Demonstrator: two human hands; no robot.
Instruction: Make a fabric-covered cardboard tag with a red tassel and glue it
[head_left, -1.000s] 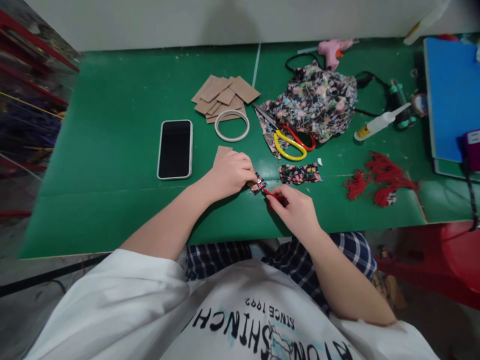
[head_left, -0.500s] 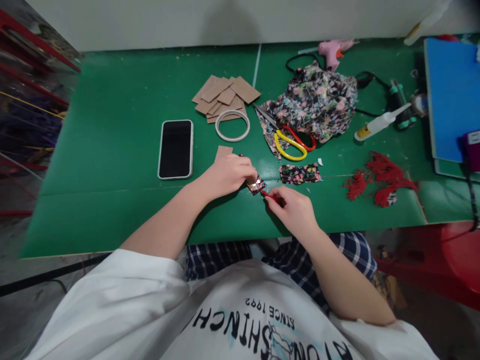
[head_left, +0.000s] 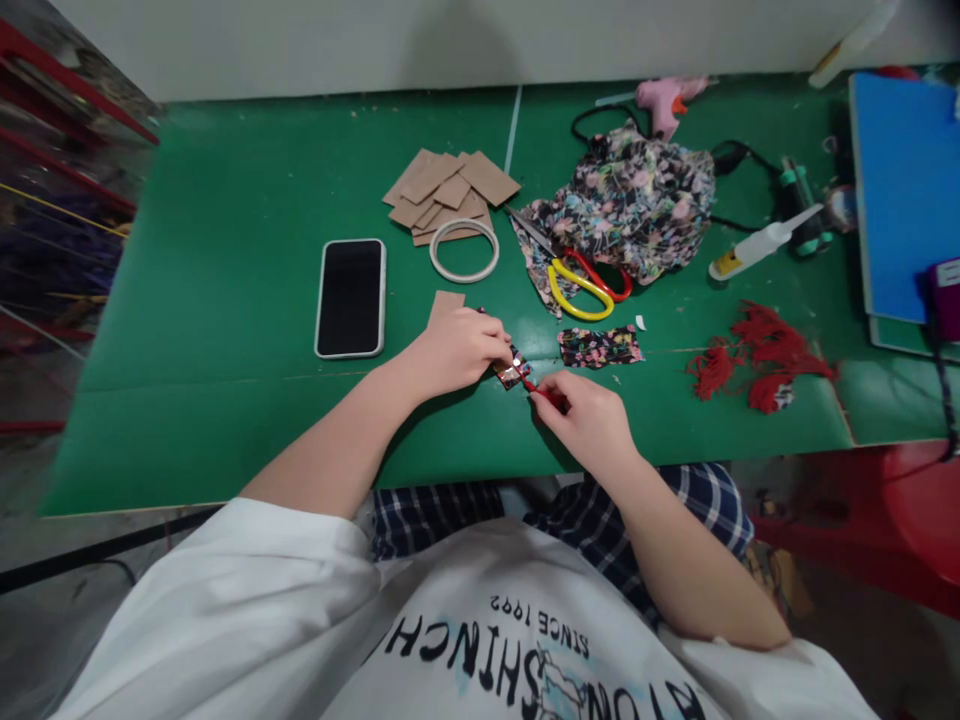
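Both hands' grips pinch a fabric-wrapped piece (head_left: 513, 372), with phone (head_left: 350, 297) and scissors (head_left: 581, 280) nearby.

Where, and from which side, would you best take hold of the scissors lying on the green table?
Grip the scissors by the yellow and red loop handles, which point toward the person and lie bare on the green table. Come from the near side: the blade end runs up beside the floral fabric.

left hand (head_left: 457, 350): fingers curled, pinching, palm down | right hand (head_left: 589, 415): fingertips pinched, close beside left | forearms bare
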